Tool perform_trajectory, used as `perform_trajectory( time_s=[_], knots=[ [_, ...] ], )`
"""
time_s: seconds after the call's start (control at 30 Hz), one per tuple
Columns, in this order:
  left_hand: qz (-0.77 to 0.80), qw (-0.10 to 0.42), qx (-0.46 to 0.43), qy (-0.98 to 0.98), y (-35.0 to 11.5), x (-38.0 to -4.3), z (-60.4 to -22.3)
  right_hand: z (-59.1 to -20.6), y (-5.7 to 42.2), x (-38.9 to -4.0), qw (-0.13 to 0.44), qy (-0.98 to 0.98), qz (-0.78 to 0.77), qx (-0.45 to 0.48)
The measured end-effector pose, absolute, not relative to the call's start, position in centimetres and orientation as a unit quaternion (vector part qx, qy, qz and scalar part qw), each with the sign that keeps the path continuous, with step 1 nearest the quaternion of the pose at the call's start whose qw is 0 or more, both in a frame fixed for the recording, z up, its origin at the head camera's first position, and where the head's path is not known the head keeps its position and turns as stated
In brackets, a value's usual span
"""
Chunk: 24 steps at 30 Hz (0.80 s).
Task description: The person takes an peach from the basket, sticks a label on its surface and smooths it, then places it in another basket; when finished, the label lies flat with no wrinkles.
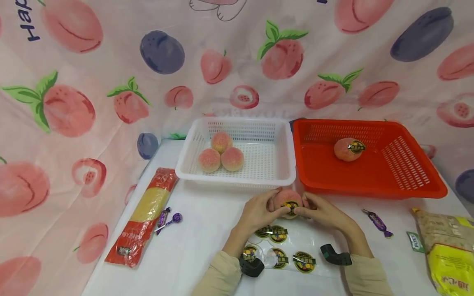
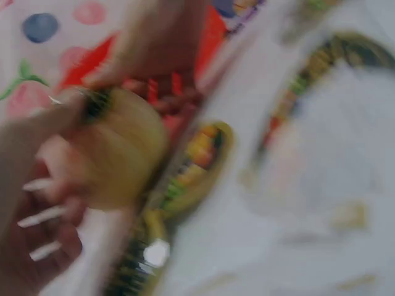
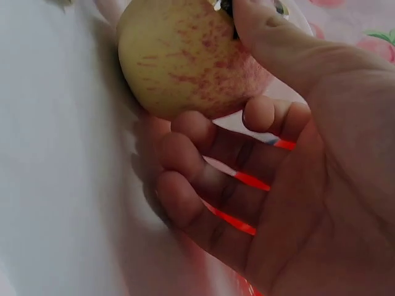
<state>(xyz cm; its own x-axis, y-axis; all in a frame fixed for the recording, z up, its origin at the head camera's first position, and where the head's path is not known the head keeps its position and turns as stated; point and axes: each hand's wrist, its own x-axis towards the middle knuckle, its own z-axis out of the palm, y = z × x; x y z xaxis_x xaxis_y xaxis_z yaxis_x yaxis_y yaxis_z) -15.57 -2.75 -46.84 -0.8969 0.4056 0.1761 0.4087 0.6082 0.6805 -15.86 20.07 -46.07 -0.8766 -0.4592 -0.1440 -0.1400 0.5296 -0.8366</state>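
Observation:
A pinkish peach [image 1: 288,196] is held between both hands just in front of the two baskets. My left hand [image 1: 255,213] grips it from the left, and my right hand [image 1: 326,210] from the right. Both thumbs press on a black and gold round sticker [image 1: 291,206] on its near side. In the right wrist view the peach [image 3: 185,61] shows a yellow underside with red streaks, and the right fingers curl beneath it. The left wrist view is blurred. Under the wrists lies a clear sheet [image 1: 294,241] with several similar stickers.
A white basket [image 1: 259,177] holds three peaches; the red basket [image 1: 326,181] beside it holds one stickered peach [image 1: 347,149]. Left lie a red noodle-like packet [image 1: 148,213], a lollipop [image 1: 177,218] and a purple candy. Right are another candy [image 1: 378,223], a small green packet [image 1: 415,241] and snack bags [image 1: 449,263].

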Motion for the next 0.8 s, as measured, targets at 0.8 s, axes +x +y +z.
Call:
perform_trajectory(
  time_s=[0.8],
  knots=[
    [-0.419, 0.051, -0.183, -0.888, -0.9, -15.4, -47.1, -47.3, 23.4, -16.0, 0.202, 0.816, -0.516, -0.164]
  ],
)
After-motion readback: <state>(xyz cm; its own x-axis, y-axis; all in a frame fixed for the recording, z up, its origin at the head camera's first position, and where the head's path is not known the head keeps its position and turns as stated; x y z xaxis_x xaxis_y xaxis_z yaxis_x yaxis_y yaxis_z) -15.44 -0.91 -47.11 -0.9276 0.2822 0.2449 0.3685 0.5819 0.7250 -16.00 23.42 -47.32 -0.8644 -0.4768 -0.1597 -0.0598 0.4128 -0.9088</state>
